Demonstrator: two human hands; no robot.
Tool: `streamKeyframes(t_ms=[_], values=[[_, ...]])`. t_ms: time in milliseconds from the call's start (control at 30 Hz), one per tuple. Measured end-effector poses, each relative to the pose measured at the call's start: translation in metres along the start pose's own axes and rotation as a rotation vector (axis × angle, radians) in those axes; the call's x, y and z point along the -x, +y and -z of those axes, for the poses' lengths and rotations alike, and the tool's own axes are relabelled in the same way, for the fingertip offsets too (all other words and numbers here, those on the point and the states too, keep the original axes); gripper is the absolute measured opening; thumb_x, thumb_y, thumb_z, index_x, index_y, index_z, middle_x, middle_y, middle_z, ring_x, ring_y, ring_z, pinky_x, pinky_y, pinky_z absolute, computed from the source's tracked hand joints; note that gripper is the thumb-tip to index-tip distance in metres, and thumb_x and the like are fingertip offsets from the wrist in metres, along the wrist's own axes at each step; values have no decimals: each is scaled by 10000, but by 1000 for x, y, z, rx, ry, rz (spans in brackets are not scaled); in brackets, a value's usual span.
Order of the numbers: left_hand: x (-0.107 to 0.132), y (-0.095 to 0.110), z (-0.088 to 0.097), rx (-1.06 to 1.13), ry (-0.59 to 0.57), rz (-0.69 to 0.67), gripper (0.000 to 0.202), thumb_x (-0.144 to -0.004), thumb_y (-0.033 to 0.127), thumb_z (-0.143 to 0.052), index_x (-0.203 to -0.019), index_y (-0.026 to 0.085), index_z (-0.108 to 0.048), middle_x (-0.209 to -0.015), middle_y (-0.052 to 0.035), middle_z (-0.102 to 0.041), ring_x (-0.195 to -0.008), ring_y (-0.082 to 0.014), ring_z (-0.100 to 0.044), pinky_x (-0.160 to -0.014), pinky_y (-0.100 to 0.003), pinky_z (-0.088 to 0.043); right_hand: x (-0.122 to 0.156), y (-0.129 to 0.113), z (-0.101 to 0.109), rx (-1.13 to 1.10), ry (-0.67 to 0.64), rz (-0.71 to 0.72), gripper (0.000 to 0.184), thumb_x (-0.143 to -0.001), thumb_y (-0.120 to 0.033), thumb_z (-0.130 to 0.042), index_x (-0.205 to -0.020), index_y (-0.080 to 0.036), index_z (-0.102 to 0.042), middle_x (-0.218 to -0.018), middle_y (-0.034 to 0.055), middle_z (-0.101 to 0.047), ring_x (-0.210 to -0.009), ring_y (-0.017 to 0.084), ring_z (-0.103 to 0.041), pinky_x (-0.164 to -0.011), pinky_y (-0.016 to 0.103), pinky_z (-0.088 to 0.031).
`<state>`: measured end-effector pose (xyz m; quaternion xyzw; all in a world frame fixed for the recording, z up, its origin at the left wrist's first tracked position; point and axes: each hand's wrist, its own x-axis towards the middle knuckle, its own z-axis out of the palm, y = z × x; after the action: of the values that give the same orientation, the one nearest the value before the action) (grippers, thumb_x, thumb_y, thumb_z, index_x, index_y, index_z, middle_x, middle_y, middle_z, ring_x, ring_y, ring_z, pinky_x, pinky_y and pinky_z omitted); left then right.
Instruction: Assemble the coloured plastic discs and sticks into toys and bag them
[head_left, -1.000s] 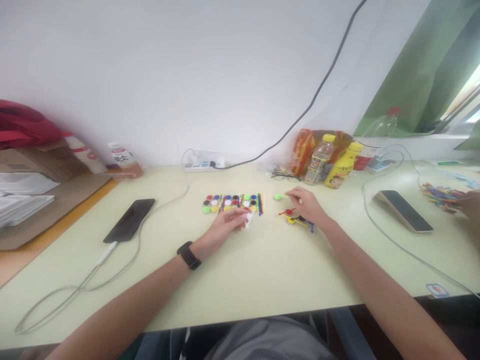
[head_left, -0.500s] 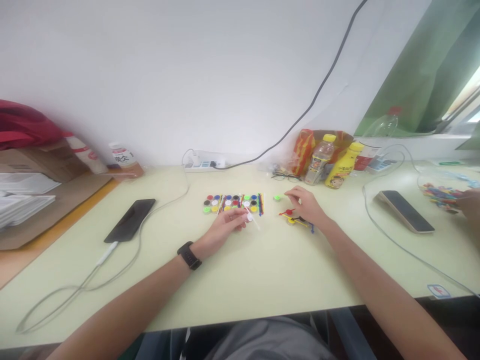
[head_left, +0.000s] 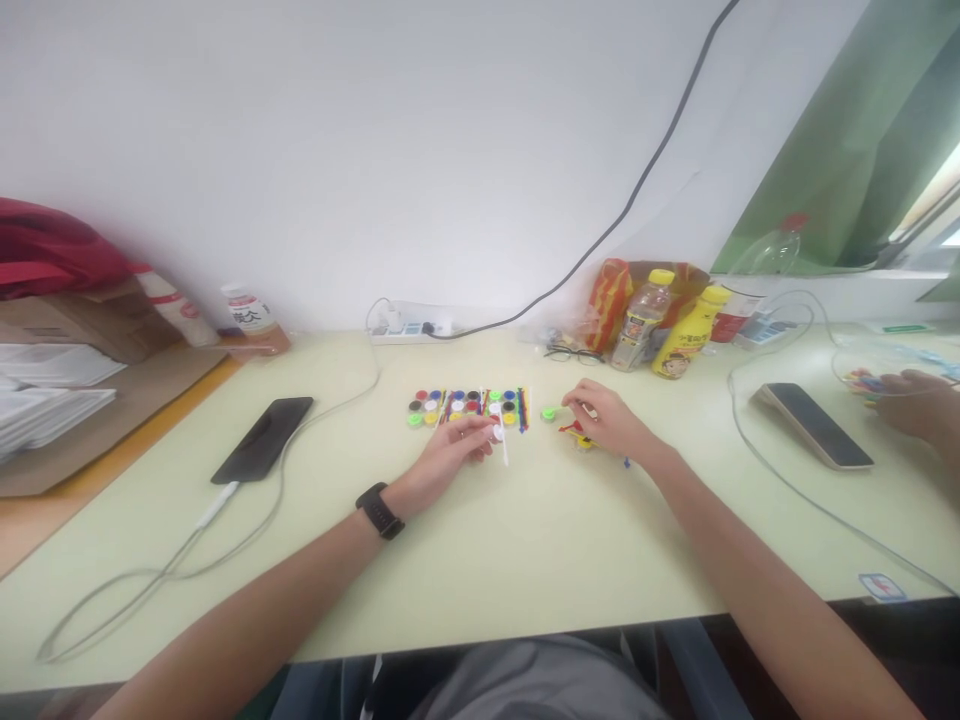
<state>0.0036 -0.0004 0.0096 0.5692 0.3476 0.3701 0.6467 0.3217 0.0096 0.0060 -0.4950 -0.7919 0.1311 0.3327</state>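
My left hand (head_left: 463, 438) is closed in a pinch on a white disc piece (head_left: 497, 433) with a thin white stick. To its right, my right hand (head_left: 604, 418) has thumb and forefinger together at a green disc piece (head_left: 549, 414), held just off the fingertips. Partly hidden under that hand lie red, yellow and blue pieces (head_left: 583, 442). Behind my left hand, coloured discs (head_left: 458, 405) are laid in rows, with coloured sticks (head_left: 523, 408) between and beside them. My left forearm covers none of these rows, but the fingers overlap their front edge.
A black phone (head_left: 262, 440) on a white cable lies at left. Glasses (head_left: 572, 354), a clear bottle (head_left: 642, 320) and a yellow bottle (head_left: 690, 332) stand along the wall. A dark-faced device (head_left: 817, 425) is at right. Another person's hand (head_left: 911, 400) touches coloured pieces at the far right.
My right hand and the green disc piece have shifted slightly nearer to me. The white stick in my left hand has turned more upright. The other person's hand has moved further into view.
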Motion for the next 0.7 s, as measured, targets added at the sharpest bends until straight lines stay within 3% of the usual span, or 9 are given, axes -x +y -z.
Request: streamKeyframes(t_ms=[200, 333, 533, 700], values=[[-1, -3, 1, 45, 14, -5, 330, -886, 472, -787, -1039, 181, -760, -1072, -96, -691, -841, -144, -587, -756, -280, -453, 11, -44, 1, -94, -174, 49, 199, -946, -142, -526, -951, -208, -714, -959, 64, -655, -816, 189, -620, -728, 317, -468], [-1, -5, 2, 36, 17, -4, 341, -894, 470, -781, -1100, 200, -755, -1088, -97, -699, -865, -153, -601, -768, -283, -453, 13, -65, 3, -312, -304, 84, 227, -994, -211, -513, -1029, -228, -737, -996, 65, -668, -837, 189, -619, -746, 321, -461], [-1, -5, 2, 37, 17, -9, 318, -882, 460, -790, -1050, 194, -749, -1075, -93, -707, -864, -156, -611, -755, -276, -458, 9, -73, 11, -534, -222, 4, 277, -1008, -404, -552, -1071, -216, -746, -1071, 94, -670, -954, 227, -604, -843, 360, -459], [-1, -4, 0, 38, 33, -11, 319, -803, 406, -866, -978, 170, -742, -966, -71, -707, -803, -142, -619, -746, -274, -470, 11, -68, 4, -647, -221, -189, 230, -977, -436, -539, -975, -221, -621, -895, 36, -587, -829, 191, -526, -777, 320, -456]])
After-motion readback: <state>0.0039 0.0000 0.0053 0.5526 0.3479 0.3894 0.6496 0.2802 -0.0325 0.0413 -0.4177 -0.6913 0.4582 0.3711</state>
